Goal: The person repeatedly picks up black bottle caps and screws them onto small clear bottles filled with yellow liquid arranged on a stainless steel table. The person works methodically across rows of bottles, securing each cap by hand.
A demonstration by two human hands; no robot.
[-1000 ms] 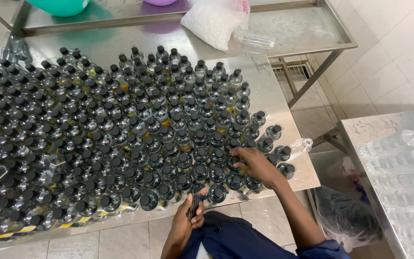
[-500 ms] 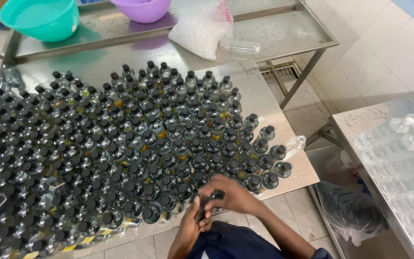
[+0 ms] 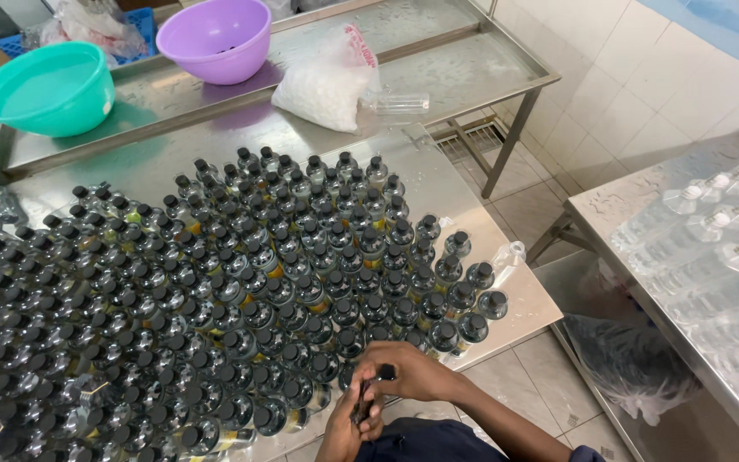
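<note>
Both hands meet at the near edge of the steel surface (image 3: 438,184): left hand (image 3: 345,432) closed around a small dark bottle (image 3: 363,402), right hand (image 3: 410,372) gripping its black cap (image 3: 386,372). Capped bottles (image 3: 215,282) crowd the surface; green bowl (image 3: 49,85) and purple bowl (image 3: 215,38) stand behind.

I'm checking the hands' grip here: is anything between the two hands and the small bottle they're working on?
Nothing visible. The right hand and left hand both hold the small black-capped bottle directly at the table's near edge, just clear of the crowd of capped bottles.
</note>
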